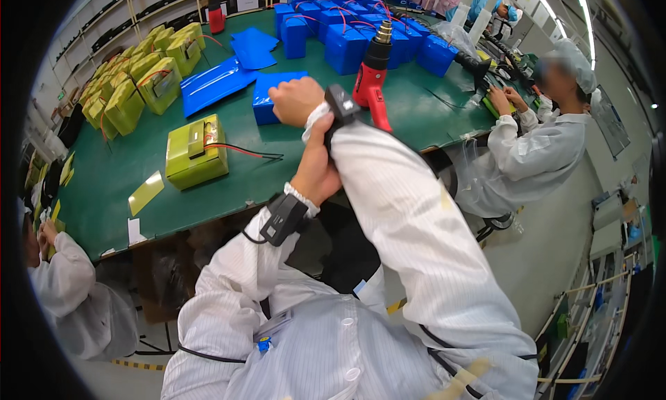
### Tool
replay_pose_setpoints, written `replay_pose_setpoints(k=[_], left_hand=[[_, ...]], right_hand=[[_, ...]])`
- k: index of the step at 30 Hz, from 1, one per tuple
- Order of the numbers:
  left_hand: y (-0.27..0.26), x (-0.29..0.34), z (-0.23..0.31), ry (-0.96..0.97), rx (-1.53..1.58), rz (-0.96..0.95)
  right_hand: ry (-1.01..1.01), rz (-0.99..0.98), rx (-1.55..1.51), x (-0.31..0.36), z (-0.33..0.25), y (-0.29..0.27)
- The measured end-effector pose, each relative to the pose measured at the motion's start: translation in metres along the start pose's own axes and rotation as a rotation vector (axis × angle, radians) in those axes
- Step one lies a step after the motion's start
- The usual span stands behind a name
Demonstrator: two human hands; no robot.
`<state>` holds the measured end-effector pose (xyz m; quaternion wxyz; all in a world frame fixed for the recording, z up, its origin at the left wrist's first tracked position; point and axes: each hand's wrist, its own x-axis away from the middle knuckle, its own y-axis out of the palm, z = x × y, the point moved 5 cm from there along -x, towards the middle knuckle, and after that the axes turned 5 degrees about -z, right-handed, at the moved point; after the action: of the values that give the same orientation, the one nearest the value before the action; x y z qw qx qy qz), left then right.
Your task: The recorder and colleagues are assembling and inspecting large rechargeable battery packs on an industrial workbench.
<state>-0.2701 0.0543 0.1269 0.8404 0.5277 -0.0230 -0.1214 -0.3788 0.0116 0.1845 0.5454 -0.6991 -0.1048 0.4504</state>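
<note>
One black module (343,107) sits strapped at the right wrist (317,118); the left hand (319,175) clasps that wrist, seemingly steadying it, while the right hand (298,98) (nothing visibly held) clenches loosely near a blue-wrapped pack (265,111).

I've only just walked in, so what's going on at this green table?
The person's left hand is clasped around their right wrist, by a black strapped-on device. Their right hand appears to hold nothing. A yellow-green pack with loose leads sits on the table, untouched, and a red heat gun stands farther back. To the right, a co-worker has both hands busy.
</note>
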Motion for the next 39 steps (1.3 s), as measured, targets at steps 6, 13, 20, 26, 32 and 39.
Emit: replay_pose_setpoints(k=[6,13,20,26,32,39], left_hand=[[0.007,-0.060,0.145,-0.129,-1.533,-0.001],[-0.049,-0.064,0.353,0.029,-2.806,0.689],[-0.030,-0.051,0.369,0.631,-2.494,0.417],[0.037,0.143,0.299,1.308,-1.847,0.138],[0.061,0.370,0.281,1.200,-1.385,-0.642],[0.005,0.360,0.278,1.286,-1.819,0.032]], right_hand=[[0.189,-0.129,0.170,-0.032,0.069,-0.064],[0.230,-0.222,0.188,-0.029,0.068,-0.045],[0.035,-0.163,0.124,-0.036,0.020,-0.033],[-0.522,0.222,-0.209,0.111,-0.060,-0.165],[-0.371,0.317,-0.484,0.260,-0.076,-0.213],[-0.225,0.171,-0.242,0.230,-0.050,-0.212]])
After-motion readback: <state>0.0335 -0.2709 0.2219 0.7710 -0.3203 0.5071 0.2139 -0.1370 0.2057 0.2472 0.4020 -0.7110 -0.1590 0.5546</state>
